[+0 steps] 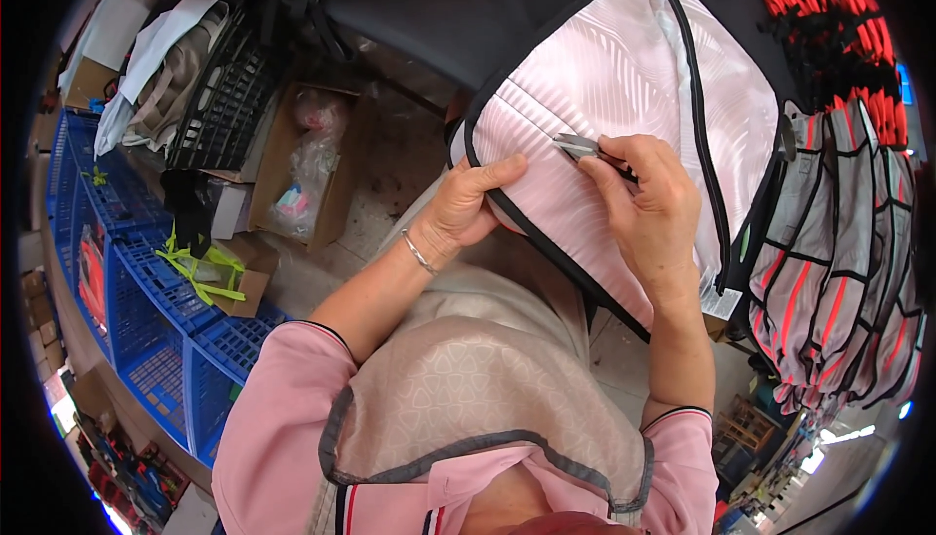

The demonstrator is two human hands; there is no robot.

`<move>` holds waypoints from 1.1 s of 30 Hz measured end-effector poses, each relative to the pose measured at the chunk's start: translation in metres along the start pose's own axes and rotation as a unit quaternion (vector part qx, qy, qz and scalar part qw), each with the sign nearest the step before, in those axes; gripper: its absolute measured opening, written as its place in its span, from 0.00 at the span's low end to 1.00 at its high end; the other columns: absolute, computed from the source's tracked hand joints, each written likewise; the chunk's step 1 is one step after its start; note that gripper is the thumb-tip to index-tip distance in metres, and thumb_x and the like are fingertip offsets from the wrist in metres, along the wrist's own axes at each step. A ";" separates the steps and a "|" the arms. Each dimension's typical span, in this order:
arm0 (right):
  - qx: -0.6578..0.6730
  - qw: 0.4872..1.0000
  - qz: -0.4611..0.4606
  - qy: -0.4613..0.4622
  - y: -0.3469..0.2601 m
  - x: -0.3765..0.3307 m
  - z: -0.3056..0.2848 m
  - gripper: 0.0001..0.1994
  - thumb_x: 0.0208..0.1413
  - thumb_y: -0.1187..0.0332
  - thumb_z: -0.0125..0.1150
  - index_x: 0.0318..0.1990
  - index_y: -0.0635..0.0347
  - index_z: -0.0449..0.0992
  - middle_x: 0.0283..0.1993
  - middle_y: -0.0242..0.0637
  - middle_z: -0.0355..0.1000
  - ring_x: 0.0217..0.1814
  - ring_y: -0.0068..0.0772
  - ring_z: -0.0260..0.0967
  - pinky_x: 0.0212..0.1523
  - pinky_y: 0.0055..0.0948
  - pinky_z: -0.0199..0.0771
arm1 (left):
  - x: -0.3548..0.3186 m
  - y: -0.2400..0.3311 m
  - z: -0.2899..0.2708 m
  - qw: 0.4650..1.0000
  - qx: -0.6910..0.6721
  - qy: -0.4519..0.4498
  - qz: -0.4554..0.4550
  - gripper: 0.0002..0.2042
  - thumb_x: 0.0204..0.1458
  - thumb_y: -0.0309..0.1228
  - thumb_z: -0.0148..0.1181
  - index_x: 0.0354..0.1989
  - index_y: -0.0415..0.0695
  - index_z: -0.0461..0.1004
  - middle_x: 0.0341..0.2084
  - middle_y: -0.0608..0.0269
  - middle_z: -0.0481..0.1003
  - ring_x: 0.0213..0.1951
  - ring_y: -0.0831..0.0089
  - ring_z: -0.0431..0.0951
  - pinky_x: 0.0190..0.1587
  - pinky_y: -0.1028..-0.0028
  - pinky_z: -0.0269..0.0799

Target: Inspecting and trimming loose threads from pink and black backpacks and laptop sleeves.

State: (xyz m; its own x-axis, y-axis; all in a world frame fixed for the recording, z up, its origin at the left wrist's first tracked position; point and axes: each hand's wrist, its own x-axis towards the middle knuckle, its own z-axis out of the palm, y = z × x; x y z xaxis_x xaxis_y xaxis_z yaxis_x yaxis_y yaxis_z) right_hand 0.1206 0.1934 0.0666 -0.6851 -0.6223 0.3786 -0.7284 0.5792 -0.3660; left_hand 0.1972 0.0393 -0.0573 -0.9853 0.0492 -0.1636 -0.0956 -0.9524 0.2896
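— Where's the pink lining panel [604, 86], and how do the hands sit on it?

— It lies on the person's lap, sloping up and away, its black-piped edge running from upper left down to lower right. The left hand [466, 205] is clamped on that edge, thumb on top. The right hand [648, 205] is closed around small metal snips [577, 146], their tip touching the fabric just beyond the left thumb.

— Which hand is nearer the tip?

— The right one; the left is just beside it.

— Anything hidden?

— The snips' handles sit inside the fist, and I can't tell whether the blades are parted. The black zipper [697, 106] runs along the panel's right side.
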 end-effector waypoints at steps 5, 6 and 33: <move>-0.001 1.000 -0.008 -0.018 0.004 0.000 0.001 0.08 0.49 0.70 0.68 0.33 0.60 0.76 0.29 0.38 0.73 0.30 0.39 0.71 0.32 0.33 0.71 | -0.003 0.001 0.005 1.000 0.014 0.009 0.019 0.20 0.55 0.25 0.61 0.57 0.40 0.69 0.49 0.58 0.75 0.50 0.67 0.77 0.54 0.64 0.75; -0.001 1.000 -0.004 -0.019 0.005 0.001 0.001 0.08 0.49 0.70 0.68 0.33 0.60 0.76 0.29 0.38 0.73 0.30 0.39 0.71 0.32 0.33 0.71 | -0.002 0.003 0.006 0.999 0.029 0.026 0.034 0.20 0.55 0.25 0.61 0.56 0.39 0.69 0.48 0.58 0.76 0.49 0.67 0.77 0.54 0.64 0.75; 0.178 0.970 0.126 0.109 0.025 -0.029 -0.016 0.10 0.53 0.71 0.67 0.40 0.63 0.76 0.35 0.37 0.73 0.32 0.29 0.71 0.33 0.28 0.72 | -0.019 -0.056 0.029 0.995 0.075 0.066 -0.008 0.23 0.60 0.36 0.60 0.60 0.38 0.66 0.54 0.60 0.71 0.56 0.70 0.70 0.61 0.68 0.66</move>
State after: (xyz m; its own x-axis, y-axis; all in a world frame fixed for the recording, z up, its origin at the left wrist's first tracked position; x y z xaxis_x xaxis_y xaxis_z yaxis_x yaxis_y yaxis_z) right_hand 0.1227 0.2341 0.0597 -0.8546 -0.3357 0.3963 -0.5155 0.4560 -0.7255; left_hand 0.2170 0.1007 -0.0430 -0.9570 0.0147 -0.2896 -0.1414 -0.8956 0.4218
